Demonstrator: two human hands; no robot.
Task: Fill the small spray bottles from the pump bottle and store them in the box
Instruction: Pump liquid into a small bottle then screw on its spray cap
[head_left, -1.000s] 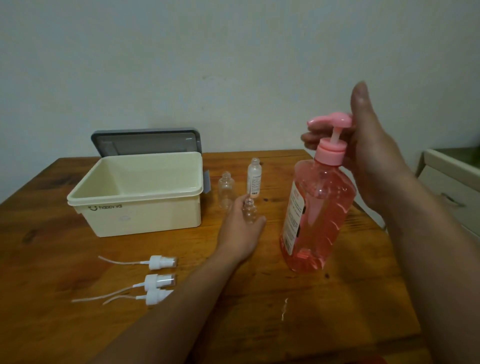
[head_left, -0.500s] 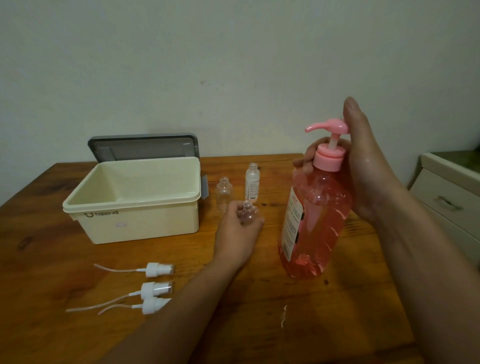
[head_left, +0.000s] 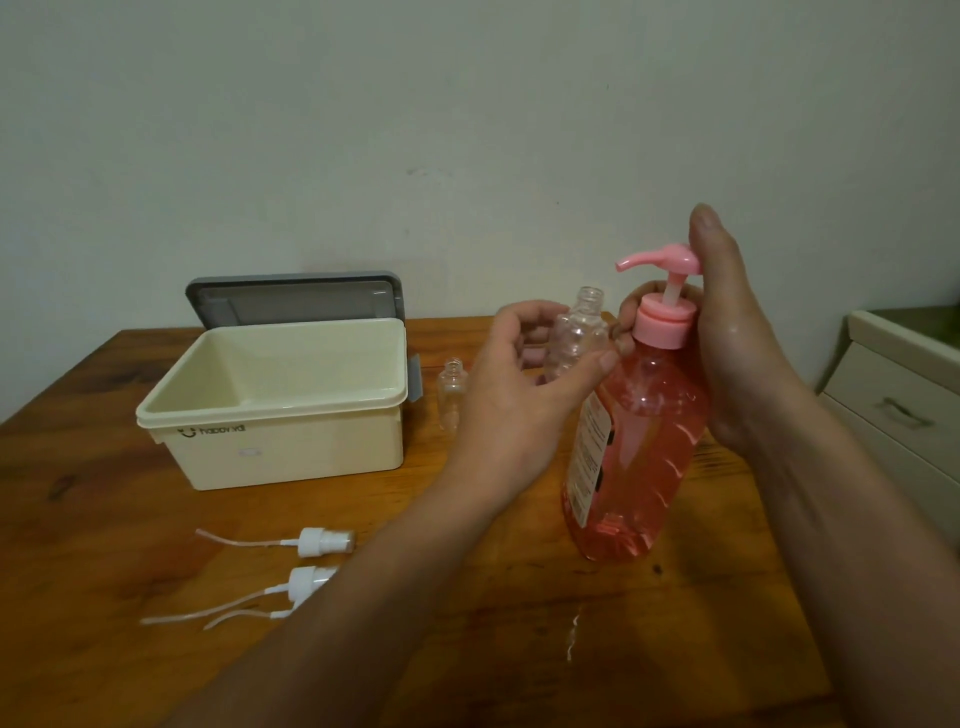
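The pink pump bottle (head_left: 636, 452) stands on the wooden table (head_left: 519, 649), its spout pointing left. My right hand (head_left: 727, 353) wraps around its neck and pump head from the right. My left hand (head_left: 519, 395) holds a clear, empty small spray bottle (head_left: 579, 338) lifted off the table, its open neck just below and left of the spout. A second clear small bottle (head_left: 451, 392) stands on the table beside the cream box (head_left: 270, 447), which is open and empty. A third small bottle is hidden behind my left hand.
A grey lid (head_left: 296, 299) leans behind the box against the wall. Three white spray caps with tubes (head_left: 317, 543) lie at the front left, partly covered by my left forearm. A cream drawer unit (head_left: 904, 415) stands to the right of the table.
My left hand has lifted the small clear bottle off the table and brought it up to the pump spout. My right hand has stayed on the pump bottle's neck.
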